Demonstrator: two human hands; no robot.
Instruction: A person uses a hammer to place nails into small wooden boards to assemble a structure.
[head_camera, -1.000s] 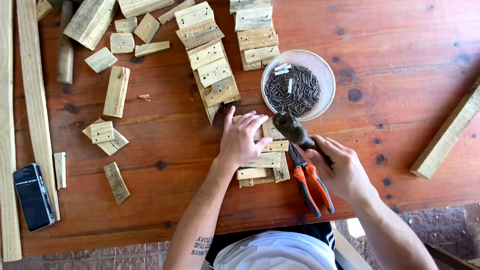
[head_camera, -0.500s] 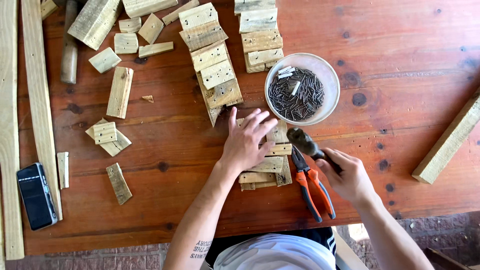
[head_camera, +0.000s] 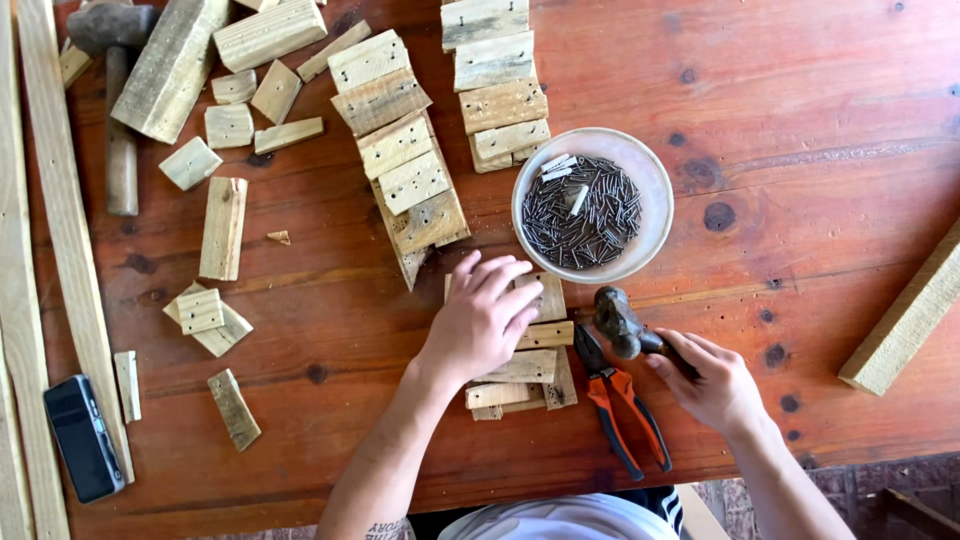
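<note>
My left hand (head_camera: 483, 320) lies flat with fingers spread on a small assembly of pale wooden slats (head_camera: 540, 335) near the table's front edge. My right hand (head_camera: 715, 380) grips the handle of a dark metal hammer (head_camera: 620, 320), whose head hovers just right of the slats. Orange-handled pliers (head_camera: 625, 405) lie on the table between my two hands. A white bowl (head_camera: 650, 170) filled with dark nails sits just beyond the slats.
Rows of short wood blocks (head_camera: 405, 150) and scattered offcuts (head_camera: 222, 228) cover the reddish wooden table (head_camera: 820, 100). A mallet (head_camera: 118, 110) lies at the far left, long battens (head_camera: 60, 230) run along the left edge, a black phone (head_camera: 82, 437) lies near them. A wood bar (head_camera: 905, 320) sits right.
The hammer head has come down and to the right, from above the slats to beside them. My left hand stays pressed on the slats.
</note>
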